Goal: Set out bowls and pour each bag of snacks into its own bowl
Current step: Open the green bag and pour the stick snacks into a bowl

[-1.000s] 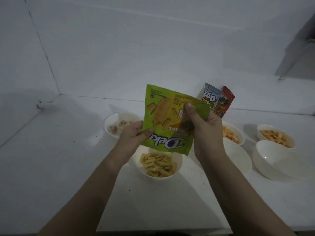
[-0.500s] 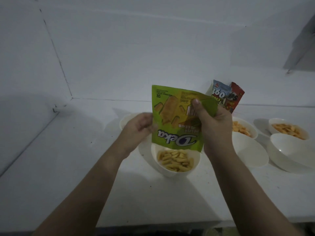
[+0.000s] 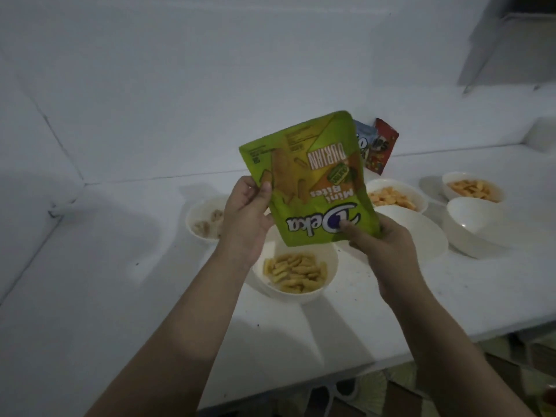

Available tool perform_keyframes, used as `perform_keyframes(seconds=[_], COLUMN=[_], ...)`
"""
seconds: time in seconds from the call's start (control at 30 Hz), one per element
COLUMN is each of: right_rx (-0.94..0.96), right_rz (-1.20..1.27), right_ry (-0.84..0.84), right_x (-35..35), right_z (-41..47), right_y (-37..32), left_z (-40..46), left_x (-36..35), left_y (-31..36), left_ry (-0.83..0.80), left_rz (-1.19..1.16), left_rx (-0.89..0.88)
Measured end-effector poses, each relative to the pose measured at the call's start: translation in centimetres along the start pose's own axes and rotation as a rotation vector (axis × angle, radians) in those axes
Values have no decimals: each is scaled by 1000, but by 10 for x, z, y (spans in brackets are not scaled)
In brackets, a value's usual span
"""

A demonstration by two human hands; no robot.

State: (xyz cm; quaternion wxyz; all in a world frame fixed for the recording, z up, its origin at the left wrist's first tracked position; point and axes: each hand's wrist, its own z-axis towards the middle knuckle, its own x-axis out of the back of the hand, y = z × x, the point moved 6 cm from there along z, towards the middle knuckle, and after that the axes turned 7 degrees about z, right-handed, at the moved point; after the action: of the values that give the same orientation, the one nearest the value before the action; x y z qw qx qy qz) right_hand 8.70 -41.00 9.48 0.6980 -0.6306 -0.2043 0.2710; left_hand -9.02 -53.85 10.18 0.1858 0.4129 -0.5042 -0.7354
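Upside-down Deka bag over the bowl of sticks

You've got the glossy green Deka bag (image 3: pixel 313 182) inverted, long axis tilted up-right, above the round white bowl (image 3: pixel 331 260) of ridged yellow sticks (image 3: pixel 294 273). Your left hand (image 3: pixel 245 218) pinches its left edge; your right hand (image 3: pixel 380 245) grips the lower corner, thumb on the logo.

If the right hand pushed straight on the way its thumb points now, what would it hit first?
The right hand already pinches the green Deka bag at its lower corner, thumb pointing up-left across it. Going on, it would only press further into the bag, then probably reach the left hand gripping the opposite edge; depth is unclear.
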Motion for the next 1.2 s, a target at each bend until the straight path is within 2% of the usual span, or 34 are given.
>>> perform_keyframes(seconds=[0.1,0.23,0.37,0.5,0.73,0.93,1.07,1.2], right_rx=[41,30,94,173,196,213,212,135], right_rz=[181,357,358,326,382,368,334,317], right_ry=[96,121,190,341,587,823,989,1124], right_x=[35,78,144,227,395,524,584,630], right_z=[-2,1,6,7,-9,-60,-98,-130], right_y=[-3,-1,-15,-24,-12,-2,11,34], left_z=[0,0,-2,-4,-35,-76,-100,-123], left_x=[-38,-87,-156,-235,-377,-488,-545,-593], left_y=[-25,-53,-78,-107,-192,-259,-301,-347], left_ry=[-29,-56,-124,-193,-342,-498,-583,-673], left_rz=[-105,-231,-243,-86,134,190,209,252], left_rx=[103,192,227,216,261,367,467,537])
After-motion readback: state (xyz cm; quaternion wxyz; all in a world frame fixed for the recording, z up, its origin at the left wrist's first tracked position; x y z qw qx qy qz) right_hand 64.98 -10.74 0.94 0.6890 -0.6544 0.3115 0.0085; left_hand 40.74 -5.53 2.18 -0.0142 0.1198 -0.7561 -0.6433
